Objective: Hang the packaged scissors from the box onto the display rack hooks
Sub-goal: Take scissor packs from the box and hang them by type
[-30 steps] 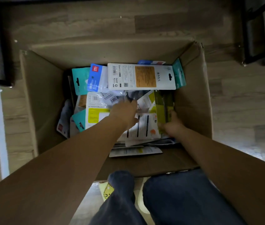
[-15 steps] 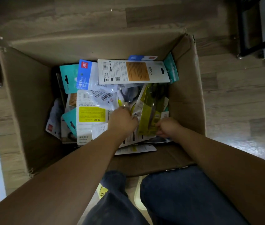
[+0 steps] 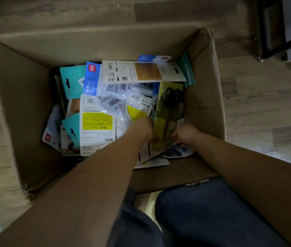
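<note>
Both hands are down in the box (image 3: pixel 25 107) right now, working on one pack (image 3: pixel 168 111), the yellow-green one with dark scissors showing through the plastic. It's standing up on edge against the right wall of the box, tilted, on top of the heap of other packs (image 3: pixel 96 125).

The left hand (image 3: pixel 143 128) is gripping the pack's near left edge. I'd say the fingers are curling round it, though they're mostly hiding behind the card. The right hand (image 3: pixel 185 134) is pinching at the near right corner, with the fingertips touching the plastic.

Handling-wise, my guess is it's light and flat: stiff card back, thin blister front, so it's going to be slick and crinkly and will bend if squeezed in the middle. Best place to grab is the card edge near the hang hole, not the bubble. I can't see where the hole is on this one; it may be at the far end, away from the hands.

No rack hooks anywhere in view, only the floor (image 3: pixel 257 113) round the box and a black frame (image 3: pixel 273 50) beyond its far right corner. So I'd call this the picking step, with hanging not yet started and the box looking pretty full.
</note>
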Action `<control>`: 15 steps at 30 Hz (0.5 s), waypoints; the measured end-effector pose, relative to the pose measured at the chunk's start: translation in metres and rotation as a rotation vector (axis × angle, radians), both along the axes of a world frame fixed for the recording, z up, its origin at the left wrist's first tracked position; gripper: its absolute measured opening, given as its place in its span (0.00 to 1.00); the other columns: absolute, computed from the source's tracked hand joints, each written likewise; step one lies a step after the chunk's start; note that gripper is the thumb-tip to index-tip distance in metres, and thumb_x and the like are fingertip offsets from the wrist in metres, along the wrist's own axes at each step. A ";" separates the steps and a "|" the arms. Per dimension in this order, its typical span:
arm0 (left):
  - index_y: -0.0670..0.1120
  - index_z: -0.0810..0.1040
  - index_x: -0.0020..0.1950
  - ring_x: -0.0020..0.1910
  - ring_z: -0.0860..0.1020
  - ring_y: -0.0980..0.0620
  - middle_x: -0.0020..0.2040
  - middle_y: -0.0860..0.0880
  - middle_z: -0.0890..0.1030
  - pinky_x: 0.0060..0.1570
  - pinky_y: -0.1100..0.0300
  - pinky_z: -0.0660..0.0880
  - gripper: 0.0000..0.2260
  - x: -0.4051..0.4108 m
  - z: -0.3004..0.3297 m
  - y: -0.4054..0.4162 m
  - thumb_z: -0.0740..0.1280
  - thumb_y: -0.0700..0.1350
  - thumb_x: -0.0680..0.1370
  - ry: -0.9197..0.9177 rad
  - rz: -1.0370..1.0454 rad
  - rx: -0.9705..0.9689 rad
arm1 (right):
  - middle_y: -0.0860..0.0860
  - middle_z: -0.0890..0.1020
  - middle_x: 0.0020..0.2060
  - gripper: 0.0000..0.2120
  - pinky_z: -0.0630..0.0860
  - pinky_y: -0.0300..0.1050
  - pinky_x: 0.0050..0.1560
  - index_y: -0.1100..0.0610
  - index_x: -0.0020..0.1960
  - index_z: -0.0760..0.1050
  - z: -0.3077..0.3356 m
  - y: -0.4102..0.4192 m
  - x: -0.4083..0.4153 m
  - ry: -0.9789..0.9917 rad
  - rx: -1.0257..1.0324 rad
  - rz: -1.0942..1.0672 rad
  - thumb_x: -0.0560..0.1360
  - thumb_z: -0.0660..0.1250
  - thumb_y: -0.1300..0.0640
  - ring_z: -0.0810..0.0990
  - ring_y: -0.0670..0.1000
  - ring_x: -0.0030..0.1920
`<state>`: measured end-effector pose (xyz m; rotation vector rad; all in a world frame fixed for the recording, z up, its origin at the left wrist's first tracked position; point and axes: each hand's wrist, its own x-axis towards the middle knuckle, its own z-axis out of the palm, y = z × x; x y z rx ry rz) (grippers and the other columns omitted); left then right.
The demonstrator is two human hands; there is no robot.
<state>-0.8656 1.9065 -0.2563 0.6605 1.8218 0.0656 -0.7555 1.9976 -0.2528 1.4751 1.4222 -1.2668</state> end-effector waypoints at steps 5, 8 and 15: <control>0.38 0.77 0.59 0.56 0.77 0.43 0.57 0.42 0.78 0.55 0.54 0.74 0.20 -0.026 0.033 -0.022 0.75 0.43 0.70 0.037 0.025 0.013 | 0.64 0.77 0.51 0.17 0.73 0.44 0.43 0.69 0.65 0.69 0.032 -0.004 -0.003 0.087 0.022 -0.118 0.80 0.54 0.64 0.73 0.55 0.47; 0.41 0.78 0.60 0.56 0.77 0.45 0.57 0.43 0.80 0.54 0.58 0.71 0.23 -0.057 0.080 -0.047 0.77 0.41 0.67 0.023 0.094 0.025 | 0.61 0.79 0.52 0.16 0.74 0.39 0.37 0.66 0.63 0.71 0.078 -0.011 -0.013 0.116 -0.005 -0.324 0.81 0.51 0.64 0.77 0.56 0.48; 0.44 0.81 0.56 0.50 0.78 0.50 0.48 0.49 0.82 0.50 0.62 0.72 0.20 -0.112 0.245 -0.094 0.77 0.37 0.65 -0.026 0.283 0.100 | 0.61 0.73 0.65 0.17 0.70 0.49 0.63 0.65 0.67 0.68 0.236 -0.017 -0.044 0.153 -0.015 -0.321 0.82 0.48 0.63 0.73 0.58 0.64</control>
